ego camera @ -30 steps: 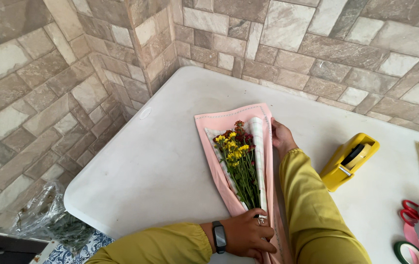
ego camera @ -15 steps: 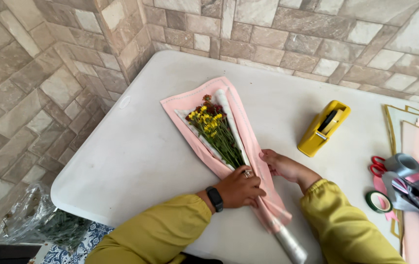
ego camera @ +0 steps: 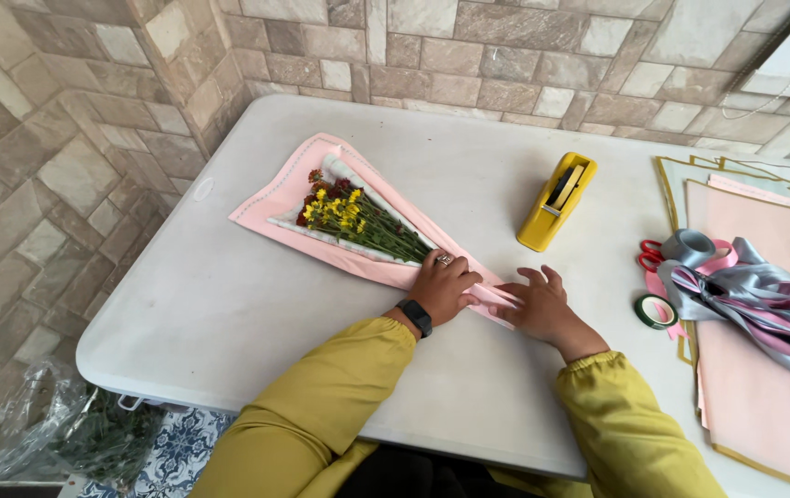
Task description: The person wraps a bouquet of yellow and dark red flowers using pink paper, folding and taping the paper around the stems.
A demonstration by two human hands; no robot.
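A small bouquet [ego camera: 351, 218] of yellow and red flowers with green stems lies on a white table [ego camera: 229, 295], wrapped in pink paper [ego camera: 277, 197] with a white inner sheet. My left hand [ego camera: 443, 286], with a ring and a black wrist band, presses down on the narrow stem end of the wrap. My right hand [ego camera: 537, 304] lies flat just to the right of it, fingers spread on the pink paper's tail. Both arms wear yellow sleeves.
A yellow tape dispenser [ego camera: 556, 200] stands behind my right hand. At the right lie a green tape roll [ego camera: 656, 311], red-handled scissors [ego camera: 650, 254], grey and pink ribbon [ego camera: 745, 300] and stacked pink sheets [ego camera: 764, 406]. A plastic bag of greenery [ego camera: 63, 433] sits on the floor at left.
The bouquet has swung so its flowers point farther left and lies flatter across the table. My right hand has come down onto the stem end beside my left hand.
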